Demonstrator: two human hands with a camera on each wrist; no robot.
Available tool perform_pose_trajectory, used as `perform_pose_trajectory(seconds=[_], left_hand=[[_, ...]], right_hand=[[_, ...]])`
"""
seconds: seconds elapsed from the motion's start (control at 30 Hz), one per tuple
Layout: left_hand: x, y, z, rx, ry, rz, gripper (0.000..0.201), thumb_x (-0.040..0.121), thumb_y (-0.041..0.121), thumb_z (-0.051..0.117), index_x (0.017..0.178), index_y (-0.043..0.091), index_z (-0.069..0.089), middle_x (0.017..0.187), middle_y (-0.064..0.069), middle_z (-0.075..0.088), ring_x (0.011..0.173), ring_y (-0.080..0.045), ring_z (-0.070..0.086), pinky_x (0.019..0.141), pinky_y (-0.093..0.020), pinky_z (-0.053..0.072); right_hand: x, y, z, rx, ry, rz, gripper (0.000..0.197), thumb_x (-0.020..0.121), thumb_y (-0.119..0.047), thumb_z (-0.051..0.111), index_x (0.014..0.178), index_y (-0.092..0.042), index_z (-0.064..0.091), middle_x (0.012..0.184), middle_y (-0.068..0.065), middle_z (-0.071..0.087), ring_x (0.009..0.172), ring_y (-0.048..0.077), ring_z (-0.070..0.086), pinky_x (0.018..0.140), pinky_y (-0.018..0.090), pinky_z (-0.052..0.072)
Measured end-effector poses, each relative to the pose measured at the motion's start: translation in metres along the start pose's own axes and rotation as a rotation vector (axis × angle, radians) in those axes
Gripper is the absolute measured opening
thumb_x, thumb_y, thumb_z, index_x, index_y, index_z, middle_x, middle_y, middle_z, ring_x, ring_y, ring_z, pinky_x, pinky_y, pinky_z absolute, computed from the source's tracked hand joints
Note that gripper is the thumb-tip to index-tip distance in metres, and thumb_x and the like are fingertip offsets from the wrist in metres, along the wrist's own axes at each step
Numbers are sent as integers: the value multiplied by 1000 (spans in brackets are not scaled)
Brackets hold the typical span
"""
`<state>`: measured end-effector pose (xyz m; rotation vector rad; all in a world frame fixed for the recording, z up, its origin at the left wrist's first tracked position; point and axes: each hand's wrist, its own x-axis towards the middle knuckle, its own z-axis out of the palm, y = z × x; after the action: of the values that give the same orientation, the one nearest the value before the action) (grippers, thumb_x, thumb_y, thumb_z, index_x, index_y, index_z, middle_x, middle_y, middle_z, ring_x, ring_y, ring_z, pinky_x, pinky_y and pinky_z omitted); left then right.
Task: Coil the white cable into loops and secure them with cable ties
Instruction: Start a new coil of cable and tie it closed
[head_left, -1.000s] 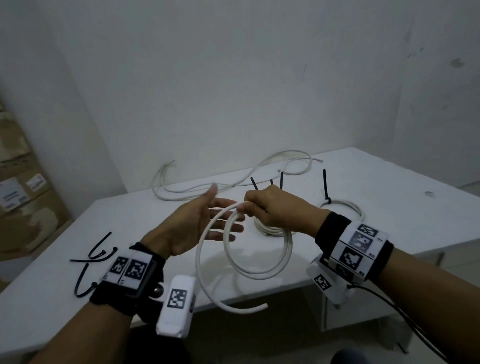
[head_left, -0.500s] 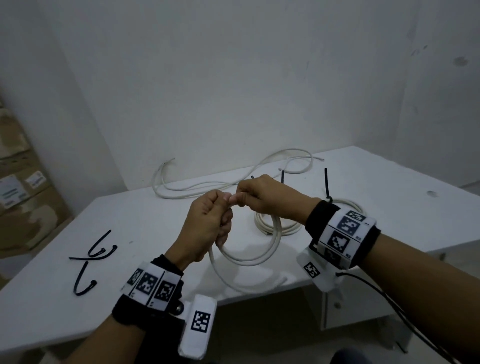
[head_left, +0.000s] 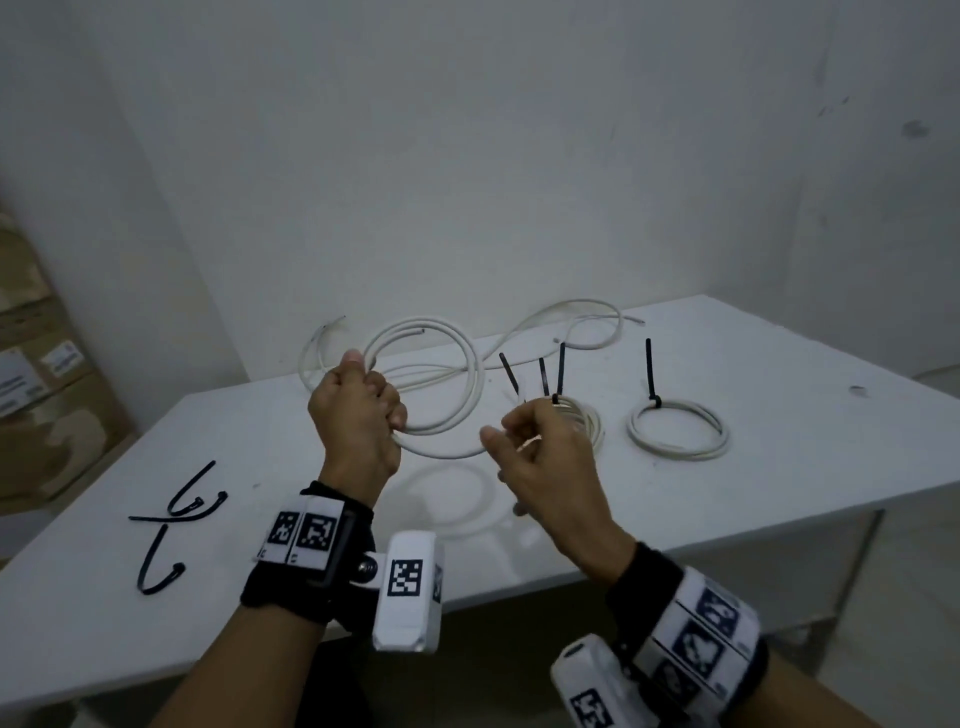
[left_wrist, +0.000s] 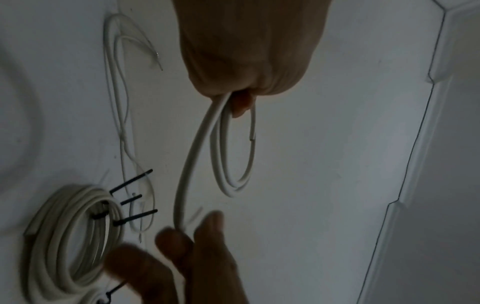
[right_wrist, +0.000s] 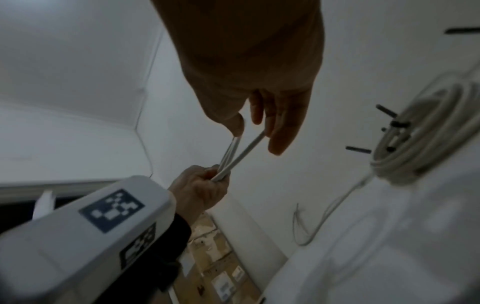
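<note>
My left hand (head_left: 384, 400) is raised over the white table (head_left: 779, 493) and grips a small coil of white cable (head_left: 470, 382) in its fist; the loops stand out to the right of it. My right hand (head_left: 511, 436) is a little to the right and nearer me, fingers curled. In the left wrist view the left hand (left_wrist: 239, 96) clasps the loops and one strand of cable (left_wrist: 192, 156) runs down to the right hand (left_wrist: 187, 230), pinched by thumb and finger. The right wrist view shows the right hand (right_wrist: 249, 127) on the cable (right_wrist: 241, 154).
Two tied coils lie on the table: a thick one (head_left: 587, 421) with black ties behind my right hand, and a thin one (head_left: 675, 431) farther right. Loose white cable (head_left: 571, 325) runs along the back edge. Loose black cable ties (head_left: 176, 525) lie left. Cardboard boxes (head_left: 31, 364) stand at far left.
My left hand went from open to a fist round the loops and lifted them up and left. My right hand let go of the loops and drew back along one strand.
</note>
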<state>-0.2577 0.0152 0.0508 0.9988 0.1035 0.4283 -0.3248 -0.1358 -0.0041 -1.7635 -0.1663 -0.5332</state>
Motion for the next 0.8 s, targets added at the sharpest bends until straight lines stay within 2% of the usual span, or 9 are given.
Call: perform_pose_trajectory(seconds=[0.07, 0.17, 0.23, 0.33, 0.53, 0.67, 0.8], left_hand=[[-5, -5, 2, -20, -8, -27, 27, 101, 21, 44, 74, 14, 43, 43, 7, 35, 31, -6, 29, 33, -13, 24], [-15, -9, 1, -28, -22, -47, 28, 101, 21, 42, 74, 13, 43, 42, 7, 34, 31, -5, 28, 32, -13, 23], [-20, -11, -1, 21, -17, -9, 31, 101, 20, 42, 71, 13, 41, 45, 5, 32, 32, -6, 27, 33, -14, 24], [-22, -12, -7, 69, 13, 33, 33, 101, 19, 43, 69, 14, 39, 48, 3, 31, 33, -8, 27, 35, -15, 24], [-22, -15, -9, 107, 74, 35, 31, 101, 22, 44, 71, 13, 41, 51, 1, 30, 33, -8, 26, 35, -14, 24], [-22, -16, -8, 86, 103, 1, 31, 101, 21, 43, 71, 14, 41, 55, -1, 29, 32, -7, 26, 35, -13, 24], [-26, -19, -8, 121, 79, -8, 31, 101, 21, 43, 72, 13, 41, 51, 1, 30, 32, -7, 25, 35, -13, 24]], right_hand=[[5, 3, 8, 254, 32, 178, 13, 87, -17, 64, 91, -20, 52, 82, 2, 60, 70, 20, 66, 47, 28, 53], [16, 6, 17, 550, 27, 351, 15, 87, -2, 61, 101, -6, 57, 84, 12, 63, 68, 18, 64, 53, 25, 53], [22, 6, 19, 653, -66, 405, 17, 86, 3, 57, 101, -4, 63, 77, 7, 67, 65, 16, 62, 55, 22, 49], [26, 3, 18, 812, -203, 491, 24, 86, 7, 51, 93, -10, 67, 65, -1, 64, 56, 11, 57, 54, 21, 43], [20, 5, 18, 1028, -280, 498, 29, 90, 5, 44, 97, -14, 65, 70, -3, 66, 58, 8, 55, 54, 21, 37], [18, 10, 16, 1027, -302, 505, 25, 91, 3, 45, 104, -10, 61, 74, 2, 60, 59, 10, 50, 52, 20, 40], [19, 10, 14, 1085, -263, 527, 27, 92, 4, 42, 104, -11, 60, 70, 1, 60, 59, 11, 48, 52, 21, 39]])
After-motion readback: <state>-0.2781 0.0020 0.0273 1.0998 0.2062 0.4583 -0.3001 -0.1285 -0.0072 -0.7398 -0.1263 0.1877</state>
